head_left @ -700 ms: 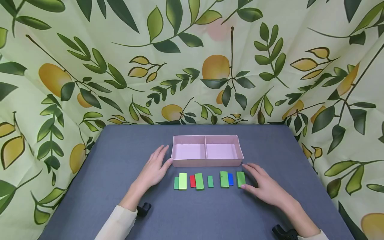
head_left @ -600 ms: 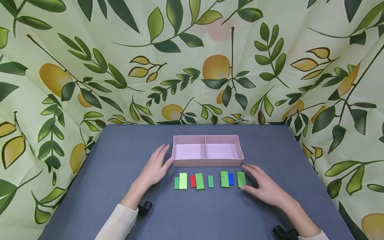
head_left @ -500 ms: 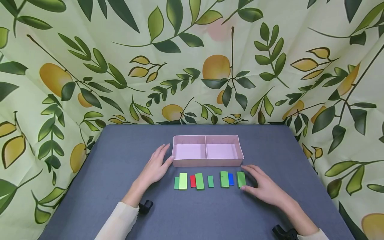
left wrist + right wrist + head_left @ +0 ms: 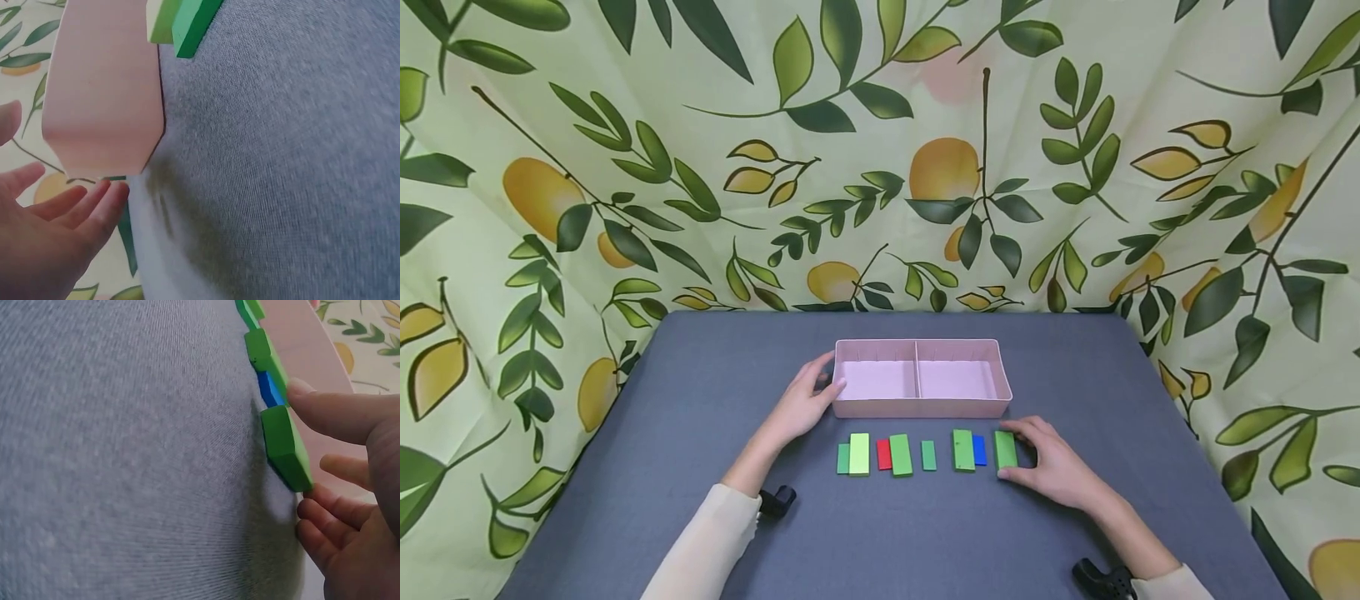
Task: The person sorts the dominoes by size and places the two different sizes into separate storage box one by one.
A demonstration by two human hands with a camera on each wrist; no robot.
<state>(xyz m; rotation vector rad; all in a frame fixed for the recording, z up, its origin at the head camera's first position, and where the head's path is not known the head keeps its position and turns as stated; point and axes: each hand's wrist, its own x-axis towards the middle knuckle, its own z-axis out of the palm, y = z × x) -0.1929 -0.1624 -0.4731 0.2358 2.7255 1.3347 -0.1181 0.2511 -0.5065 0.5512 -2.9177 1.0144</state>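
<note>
Blue-grey tabletop (image 4: 925,533) spreads beneath the left grip (image 4: 806,402) and the right grip (image 4: 1051,467); beyond both hangs a pale cloth (image 4: 880,150) printed with green leaves (image 4: 793,62) and orange fruit (image 4: 944,169)

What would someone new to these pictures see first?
Probably the big leafy cloth behind the table. Then the pink box on the table, and the row of bright blocks in front of it. The left hand is by the box's left end, the right hand by the row's right end.

head view high, forward and down, 2 wrist views close, all sharing pink box (image 4: 922,408)
</note>
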